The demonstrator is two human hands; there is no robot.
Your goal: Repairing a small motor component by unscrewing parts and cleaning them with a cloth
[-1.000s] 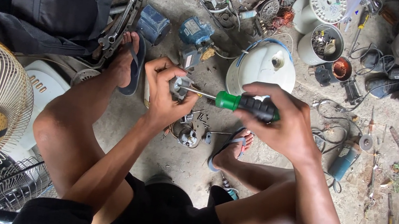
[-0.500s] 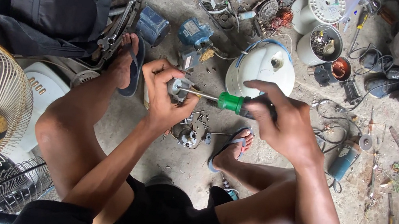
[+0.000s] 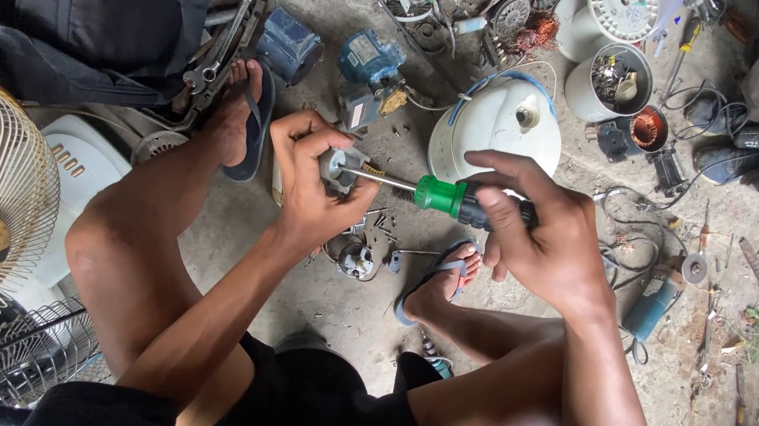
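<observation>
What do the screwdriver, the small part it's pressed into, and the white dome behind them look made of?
Screwdriver: bare metal shaft, shiny and thin; grip looks like plastic, glossy green collar with a black body under the right hand.
Small part in the left hand: probably metal, dull grey, with a dark centre.
White dome: likely plastic, smooth and off-white with grime.

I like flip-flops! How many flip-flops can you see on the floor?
2. One flip-flop is on the foot left of the left hand; the other flip-flop is on the foot below the screwdriver. None seems hidden.
</observation>
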